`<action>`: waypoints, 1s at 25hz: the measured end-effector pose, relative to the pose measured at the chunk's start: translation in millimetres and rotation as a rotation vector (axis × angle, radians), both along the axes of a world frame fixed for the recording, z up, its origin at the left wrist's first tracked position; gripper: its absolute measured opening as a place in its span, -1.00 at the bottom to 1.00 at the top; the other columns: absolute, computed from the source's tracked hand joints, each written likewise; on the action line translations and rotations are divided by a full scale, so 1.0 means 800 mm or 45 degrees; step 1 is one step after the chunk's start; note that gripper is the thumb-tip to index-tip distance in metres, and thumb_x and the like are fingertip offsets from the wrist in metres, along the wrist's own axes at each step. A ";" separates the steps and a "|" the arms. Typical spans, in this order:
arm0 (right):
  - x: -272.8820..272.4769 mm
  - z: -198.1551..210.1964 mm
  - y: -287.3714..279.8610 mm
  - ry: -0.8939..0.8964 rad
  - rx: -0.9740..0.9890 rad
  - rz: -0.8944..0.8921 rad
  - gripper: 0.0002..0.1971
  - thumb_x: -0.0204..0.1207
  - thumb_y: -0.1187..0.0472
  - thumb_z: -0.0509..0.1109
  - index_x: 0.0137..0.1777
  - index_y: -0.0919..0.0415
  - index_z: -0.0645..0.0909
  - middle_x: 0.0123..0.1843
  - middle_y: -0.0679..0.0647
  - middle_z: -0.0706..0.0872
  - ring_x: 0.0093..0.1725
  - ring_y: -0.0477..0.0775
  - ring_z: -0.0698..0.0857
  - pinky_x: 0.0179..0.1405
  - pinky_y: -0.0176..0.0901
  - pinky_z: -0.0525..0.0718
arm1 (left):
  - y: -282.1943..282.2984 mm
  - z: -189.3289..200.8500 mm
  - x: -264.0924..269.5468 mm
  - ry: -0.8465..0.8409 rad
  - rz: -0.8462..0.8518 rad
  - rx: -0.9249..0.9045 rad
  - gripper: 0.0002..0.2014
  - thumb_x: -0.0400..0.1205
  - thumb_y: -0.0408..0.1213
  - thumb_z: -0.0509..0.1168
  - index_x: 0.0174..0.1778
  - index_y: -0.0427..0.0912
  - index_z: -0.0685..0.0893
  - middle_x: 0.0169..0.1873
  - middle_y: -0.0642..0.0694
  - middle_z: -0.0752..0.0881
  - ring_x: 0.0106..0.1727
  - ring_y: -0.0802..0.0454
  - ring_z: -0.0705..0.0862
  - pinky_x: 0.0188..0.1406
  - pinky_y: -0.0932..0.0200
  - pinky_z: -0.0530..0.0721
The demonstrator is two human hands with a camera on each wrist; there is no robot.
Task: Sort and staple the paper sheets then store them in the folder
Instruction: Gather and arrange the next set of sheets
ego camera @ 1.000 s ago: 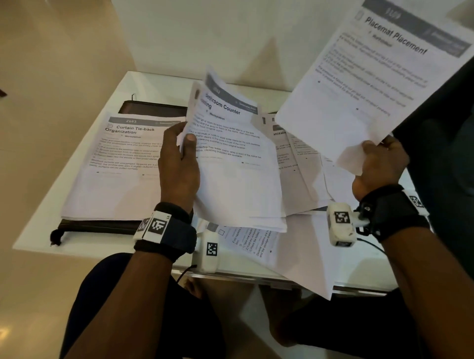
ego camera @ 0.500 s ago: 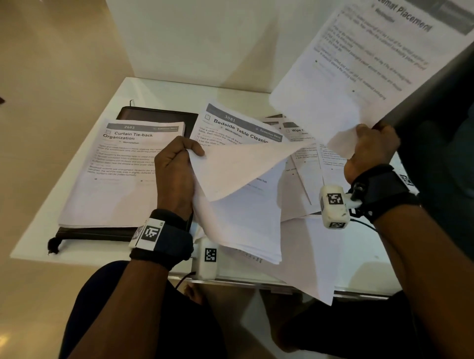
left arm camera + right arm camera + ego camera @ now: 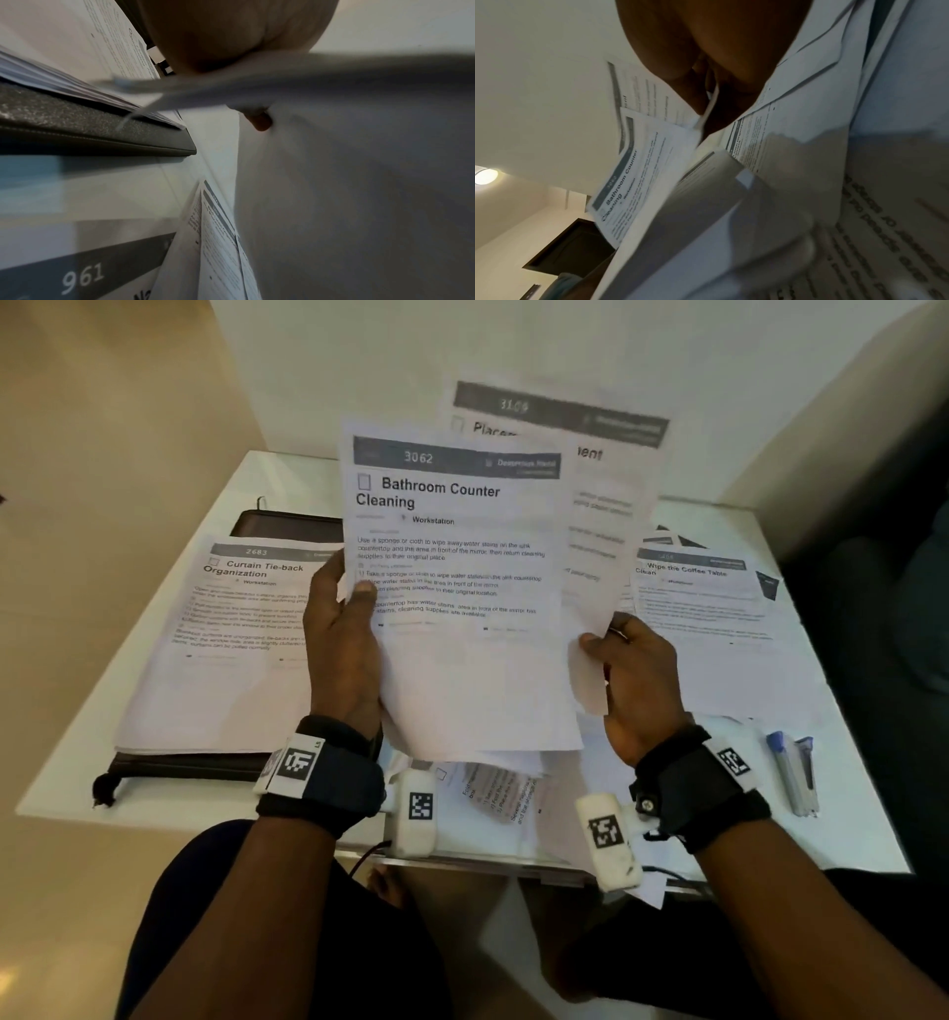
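My left hand grips a bundle of sheets topped by the "Bathroom Counter Cleaning" sheet, held upright above the table, thumb on its left edge. Just behind it stands the "Placemat Placement" sheet, pinched at its lower corner by my right hand. In the right wrist view the Bathroom Counter sheet shows in front of the pinched one. A dark folder lies at the left of the table under a stack headed "Curtain Tie-back Organization". The folder's edge also fills the left wrist view.
A "Wipe the Coffee Table Clean" sheet tops loose papers at the right of the white table. A blue-grey stapler lies near the front right edge. More sheets overhang the front edge. A wall stands close behind.
My left hand has raised its bundle upright so the Bathroom Counter sheet faces me. My right hand has brought the Placemat sheet down and left, behind that bundle.
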State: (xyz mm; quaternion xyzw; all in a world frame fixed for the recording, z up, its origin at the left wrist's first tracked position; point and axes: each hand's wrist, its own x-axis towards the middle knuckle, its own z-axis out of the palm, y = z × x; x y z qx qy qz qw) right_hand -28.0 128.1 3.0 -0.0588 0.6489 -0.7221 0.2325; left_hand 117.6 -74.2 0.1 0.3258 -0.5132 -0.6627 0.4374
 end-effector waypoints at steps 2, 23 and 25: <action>0.009 0.004 0.000 0.005 0.031 0.079 -0.69 0.61 0.51 0.32 0.28 0.28 0.71 0.17 0.06 0.87 0.04 0.04 0.84 0.00 -0.13 0.81 | -0.002 -0.002 -0.001 -0.047 0.016 -0.007 -0.68 0.80 -0.38 0.20 0.47 -0.21 0.63 0.24 -0.08 0.81 0.18 0.06 0.79 0.11 0.20 0.73; 0.005 0.001 0.004 -0.171 0.182 0.383 -0.66 0.73 -0.09 0.28 0.40 -0.05 0.69 0.27 -0.01 0.82 0.32 0.12 0.76 0.28 0.14 0.72 | -0.005 -0.004 0.003 -0.087 -0.167 -0.062 -0.69 0.75 -0.30 0.37 0.42 -0.22 0.68 0.26 -0.11 0.82 0.28 -0.13 0.79 0.29 -0.14 0.77; 0.002 0.003 -0.002 -0.292 -0.022 0.388 -0.53 0.72 -0.28 0.21 0.52 -0.14 0.58 0.42 0.03 0.74 0.43 0.19 0.70 0.46 0.30 0.61 | -0.001 0.001 0.003 -0.001 -0.222 -0.051 -0.64 0.75 -0.30 0.37 0.48 -0.23 0.63 0.34 -0.16 0.78 0.35 -0.21 0.76 0.34 -0.20 0.73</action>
